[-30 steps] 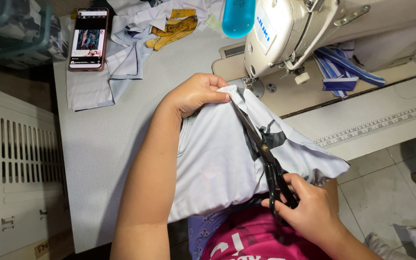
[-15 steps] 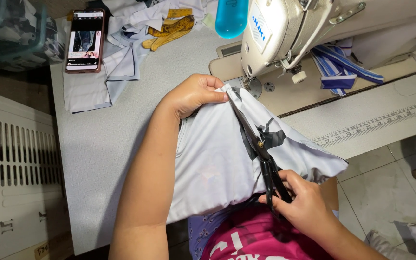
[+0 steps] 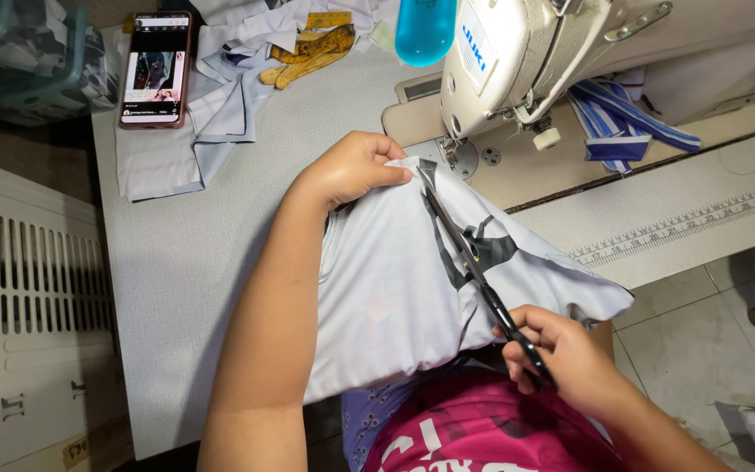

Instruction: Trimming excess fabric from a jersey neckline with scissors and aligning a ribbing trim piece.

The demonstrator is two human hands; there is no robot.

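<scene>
A pale grey-blue piece of fabric (image 3: 395,288) lies over the table's front edge and my lap. My left hand (image 3: 353,168) pinches its far corner close to the sewing machine's needle plate. My right hand (image 3: 561,350) grips the black handles of a pair of scissors (image 3: 469,253). The blades point away from me along the fabric's fold, toward my left hand. A darker grey strip of cloth shows beside the blades.
A white sewing machine (image 3: 517,61) stands at the back right, with striped blue cloth (image 3: 622,122) behind it. A phone (image 3: 154,70), more pale fabric (image 3: 211,114), yellow scraps (image 3: 312,48) and a blue bottle (image 3: 424,31) lie at the back. A white slatted crate (image 3: 37,306) stands left.
The scissors' blades have moved forward along the fabric toward my left hand. My left hand keeps its hold on the corner.
</scene>
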